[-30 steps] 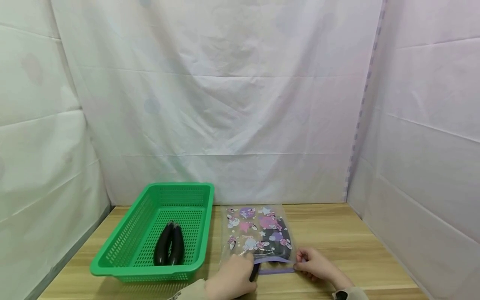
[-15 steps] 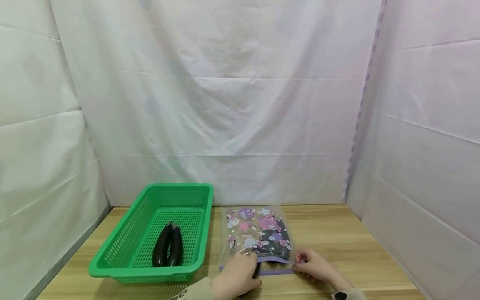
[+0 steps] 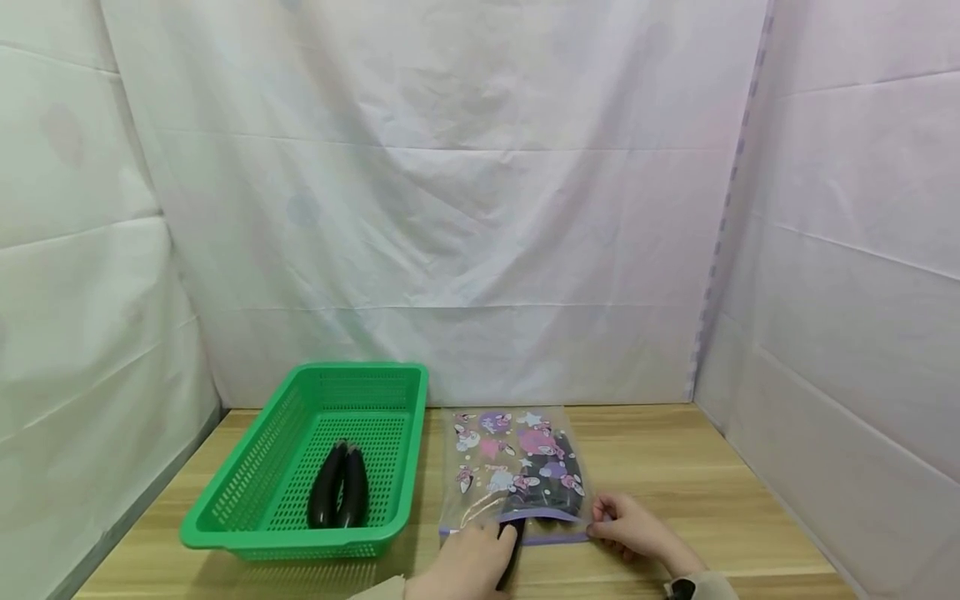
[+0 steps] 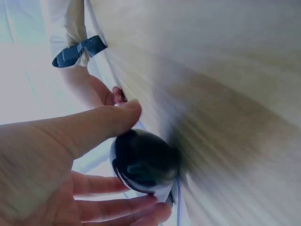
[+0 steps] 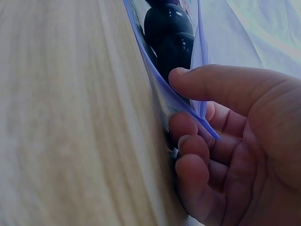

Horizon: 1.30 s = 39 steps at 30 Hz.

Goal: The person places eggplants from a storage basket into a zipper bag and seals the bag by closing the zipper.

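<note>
First: Your zip bag [image 3: 489, 451] lies flat on the wooden table [image 3: 660, 475], mouth toward you.
Second: It's clear plastic, printed with pink, purple and white figures and stars — and you have its purple-edged opening gaping at the right.
First: Inside, you've got glossy bagged eggplants [image 5: 169, 23], lying along the right side, their rounded ends facing the opening.
Second: And the eggplant [image 4: 143, 162] you're holding?
First: Blackish, shiny, round-ended. It slants away from you at the mouth, left of the others, blunt end nearest you — though whether its far end is inside, you can't quite tell.
</note>
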### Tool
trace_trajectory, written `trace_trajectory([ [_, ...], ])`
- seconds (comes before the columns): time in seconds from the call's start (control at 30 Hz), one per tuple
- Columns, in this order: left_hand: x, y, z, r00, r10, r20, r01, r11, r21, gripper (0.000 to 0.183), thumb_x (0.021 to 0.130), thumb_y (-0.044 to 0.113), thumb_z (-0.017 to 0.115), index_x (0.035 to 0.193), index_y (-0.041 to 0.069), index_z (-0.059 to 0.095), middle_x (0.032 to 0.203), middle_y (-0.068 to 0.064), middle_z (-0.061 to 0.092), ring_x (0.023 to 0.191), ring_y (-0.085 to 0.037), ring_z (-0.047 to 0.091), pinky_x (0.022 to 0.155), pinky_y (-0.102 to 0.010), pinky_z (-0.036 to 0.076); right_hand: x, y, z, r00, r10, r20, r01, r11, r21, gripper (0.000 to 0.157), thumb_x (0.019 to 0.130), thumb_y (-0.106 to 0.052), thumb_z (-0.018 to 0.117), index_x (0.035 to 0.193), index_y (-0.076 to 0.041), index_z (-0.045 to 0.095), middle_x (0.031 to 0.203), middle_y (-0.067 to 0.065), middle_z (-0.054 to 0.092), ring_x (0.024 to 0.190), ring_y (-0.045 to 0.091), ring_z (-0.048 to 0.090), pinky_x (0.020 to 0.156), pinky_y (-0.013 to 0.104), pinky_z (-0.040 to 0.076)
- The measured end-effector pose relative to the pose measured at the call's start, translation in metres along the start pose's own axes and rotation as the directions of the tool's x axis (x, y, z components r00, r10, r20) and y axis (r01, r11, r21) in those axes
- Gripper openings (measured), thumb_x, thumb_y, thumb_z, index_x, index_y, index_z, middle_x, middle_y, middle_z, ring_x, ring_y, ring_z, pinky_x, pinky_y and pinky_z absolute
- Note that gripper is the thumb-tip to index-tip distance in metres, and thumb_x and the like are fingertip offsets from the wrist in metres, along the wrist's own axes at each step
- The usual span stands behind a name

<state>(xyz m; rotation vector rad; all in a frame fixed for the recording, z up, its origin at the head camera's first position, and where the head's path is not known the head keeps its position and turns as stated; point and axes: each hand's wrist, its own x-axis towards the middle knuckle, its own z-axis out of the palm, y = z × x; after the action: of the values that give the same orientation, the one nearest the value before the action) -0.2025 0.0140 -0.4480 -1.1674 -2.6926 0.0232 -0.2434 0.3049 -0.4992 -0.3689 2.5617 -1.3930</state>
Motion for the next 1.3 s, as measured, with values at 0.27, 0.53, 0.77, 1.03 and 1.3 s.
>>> trace_trajectory([
  [0.27, -0.008, 0.003, 0.000, 0.975, 0.144, -0.168, -0.110, 0.975, 0.193, 0.026, 0.071, 0.024, 0.063, 0.093, 0.009, 0.061, 0.081, 0.002, 0.047, 0.063, -0.011, 0.045, 0.039, -0.021, 0.037, 0.000, -0.001, -0.001, 1.000, -0.002, 0.006, 0.002, 1.000, 0.011, 0.024, 0.078, -0.022, 0.065, 0.077, -0.006, 0.047, 0.057, -0.001, 0.046, 0.043, 0.011, 0.040, 0.034, 0.025, 0.035],
  [0.53, -0.008, 0.003, -0.002, 0.972, 0.176, -0.156, -0.156, 0.979, 0.133, 0.028, 0.068, 0.029, 0.069, 0.088, 0.012, 0.060, 0.082, 0.003, 0.045, 0.064, -0.010, 0.042, 0.041, -0.021, 0.035, -0.001, -0.001, 0.000, 1.000, 0.008, 0.005, -0.008, 1.000, 0.021, 0.024, 0.077, -0.022, 0.065, 0.077, -0.006, 0.047, 0.058, -0.001, 0.046, 0.044, 0.011, 0.040, 0.034, 0.025, 0.035],
  [0.77, -0.001, 0.002, -0.002, 0.971, 0.147, -0.189, -0.136, 0.988, 0.072, 0.016, 0.065, 0.018, 0.068, 0.075, 0.014, 0.057, 0.077, 0.004, 0.041, 0.062, -0.009, 0.039, 0.041, -0.019, 0.031, 0.001, 0.000, -0.001, 1.000, -0.005, 0.003, 0.004, 1.000, 0.017, 0.023, 0.078, -0.021, 0.065, 0.077, -0.006, 0.047, 0.057, -0.001, 0.045, 0.043, 0.010, 0.040, 0.033, 0.025, 0.035],
  [1.03, 0.008, -0.002, 0.001, 0.953, 0.191, -0.235, -0.165, 0.979, 0.123, 0.026, 0.063, 0.028, 0.073, 0.079, 0.012, 0.060, 0.074, 0.002, 0.043, 0.058, -0.008, 0.040, 0.049, -0.020, 0.036, 0.001, 0.001, -0.001, 1.000, -0.002, 0.008, 0.002, 1.000, 0.016, 0.024, 0.078, -0.022, 0.065, 0.077, -0.006, 0.047, 0.057, -0.001, 0.045, 0.043, 0.011, 0.040, 0.034, 0.025, 0.035],
  [1.3, 0.012, -0.004, 0.005, 0.947, 0.176, -0.269, -0.149, 0.982, 0.117, 0.023, 0.065, 0.022, 0.071, 0.082, 0.011, 0.062, 0.078, 0.001, 0.045, 0.056, -0.008, 0.042, 0.048, -0.019, 0.037, 0.001, 0.000, -0.001, 1.000, 0.003, 0.002, -0.003, 1.000, 0.013, 0.023, 0.077, -0.021, 0.065, 0.077, -0.006, 0.047, 0.057, -0.001, 0.045, 0.044, 0.011, 0.040, 0.034, 0.025, 0.035],
])
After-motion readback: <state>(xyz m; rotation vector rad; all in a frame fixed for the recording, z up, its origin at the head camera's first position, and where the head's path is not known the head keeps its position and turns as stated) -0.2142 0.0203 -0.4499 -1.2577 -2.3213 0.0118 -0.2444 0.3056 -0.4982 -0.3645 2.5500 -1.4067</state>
